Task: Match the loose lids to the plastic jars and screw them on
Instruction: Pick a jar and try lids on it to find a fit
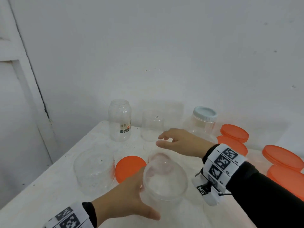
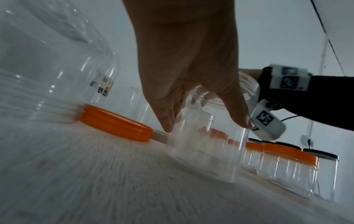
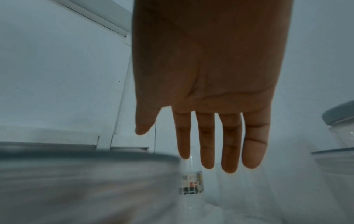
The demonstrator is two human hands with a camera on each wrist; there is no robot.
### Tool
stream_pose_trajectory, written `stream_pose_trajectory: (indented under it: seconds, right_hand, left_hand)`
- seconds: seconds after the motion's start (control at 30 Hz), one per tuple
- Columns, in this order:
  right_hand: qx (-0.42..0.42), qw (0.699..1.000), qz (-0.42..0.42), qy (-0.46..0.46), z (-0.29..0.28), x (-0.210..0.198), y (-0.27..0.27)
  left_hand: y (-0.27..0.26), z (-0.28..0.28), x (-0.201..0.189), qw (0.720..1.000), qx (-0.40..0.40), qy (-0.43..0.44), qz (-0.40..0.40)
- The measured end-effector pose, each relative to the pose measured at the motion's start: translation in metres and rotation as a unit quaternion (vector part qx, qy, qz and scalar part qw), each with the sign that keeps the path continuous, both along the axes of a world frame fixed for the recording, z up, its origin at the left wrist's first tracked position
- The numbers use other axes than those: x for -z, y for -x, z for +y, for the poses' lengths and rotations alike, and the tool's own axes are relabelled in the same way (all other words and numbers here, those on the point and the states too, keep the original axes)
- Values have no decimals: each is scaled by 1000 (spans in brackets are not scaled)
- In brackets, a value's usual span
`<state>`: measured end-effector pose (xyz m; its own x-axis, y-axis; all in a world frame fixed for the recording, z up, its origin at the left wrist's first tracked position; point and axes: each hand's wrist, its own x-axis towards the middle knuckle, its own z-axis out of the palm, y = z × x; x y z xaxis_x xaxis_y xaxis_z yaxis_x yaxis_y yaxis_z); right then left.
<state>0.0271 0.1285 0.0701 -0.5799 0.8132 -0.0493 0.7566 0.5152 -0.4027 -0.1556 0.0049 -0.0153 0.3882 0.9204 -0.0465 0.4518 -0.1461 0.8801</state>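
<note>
Clear glossy plastic jars [image 1: 164, 178]; smooth orange plastic lids [image 1: 130, 167].

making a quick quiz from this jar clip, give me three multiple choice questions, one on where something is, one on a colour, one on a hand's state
1. Where does the single orange lid near the left hand lie?
A. flat on the table between two clear jars
B. screwed on the labelled jar
C. in the right hand

2. What colour is the lid on the capped jar at the back?
A. orange
B. black
C. pale blue-grey

3. What is the right hand doing?
A. gripping an orange lid
B. open, fingers straight, holding nothing
C. clenched in a fist

Answers:
1 A, the head view shows it flat on the table between the wide jar and the held jar.
2 C, its lid is pale blue-grey.
3 B, the right wrist view shows straight fingers and nothing held.
</note>
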Motion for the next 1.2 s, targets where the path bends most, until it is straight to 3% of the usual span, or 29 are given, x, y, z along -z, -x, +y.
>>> stream_pose_trajectory:
  seconds: [0.1, 0.3, 0.43, 0.6, 0.87, 1.2]
  right_hand:
    - [26, 999, -2, -25, 34, 2, 12]
    - [91, 994, -2, -56, 82, 18, 55]
    - [144, 988, -25, -52, 104, 26, 77]
    - [198, 980, 10, -25, 123, 37, 88]
    - [183, 976, 119, 10, 129, 33, 87]
    - [143, 960, 232, -70, 101, -28, 42]
  left_hand:
    - [5, -9, -10, 999, -35, 0, -17]
    - [13, -12, -19, 982, -183, -49, -4]
    - [12, -10, -16, 968, -245, -17, -53]
    - [11, 0, -10, 961, -258, -30, -99]
    - [7, 20, -9, 938, -309, -43, -151]
    - [-8, 73, -21, 911, -358, -127, -164]
